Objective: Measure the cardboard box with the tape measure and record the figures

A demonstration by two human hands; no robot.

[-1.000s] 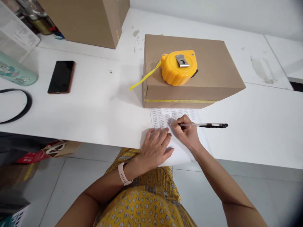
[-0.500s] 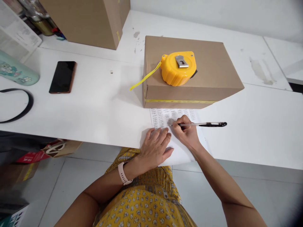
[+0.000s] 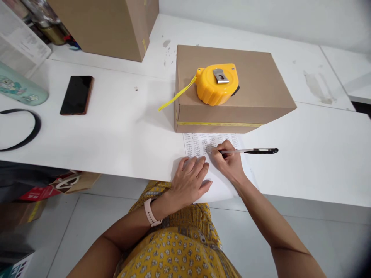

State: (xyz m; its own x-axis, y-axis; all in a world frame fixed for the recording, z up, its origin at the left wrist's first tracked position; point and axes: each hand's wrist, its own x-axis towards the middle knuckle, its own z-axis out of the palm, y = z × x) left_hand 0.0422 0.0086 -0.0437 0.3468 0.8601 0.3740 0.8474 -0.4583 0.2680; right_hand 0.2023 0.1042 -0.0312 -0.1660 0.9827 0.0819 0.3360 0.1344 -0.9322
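A black-and-clear pen (image 3: pixel 257 151) is held in my right hand (image 3: pixel 227 160), closed round it with the tip down at the paper. The white sheet of paper (image 3: pixel 223 187) carries several columns of small handwriting and hangs a little over the table's front edge. My left hand (image 3: pixel 191 179) lies flat on the sheet with its fingers stretched out, holding nothing. Just beyond both hands stands a brown cardboard box (image 3: pixel 249 87) with a yellow strip along its front; it covers the sheet's far end. On top of the box sits a yellow tape measure (image 3: pixel 217 85) with a yellow strap.
On the white table (image 3: pixel 121 143) a dark phone (image 3: pixel 77 95) lies to the left. Near it are a mint-green bottle (image 3: pixel 24 87) and a black curved band (image 3: pixel 36 129). A larger cardboard box (image 3: pixel 104 29) stands behind. Below the edge is a paper bag (image 3: pixel 77 181).
The pen's rear end has tipped up very slightly with small motion of my right hand. My left hand stays in place, and the view has shifted a little.
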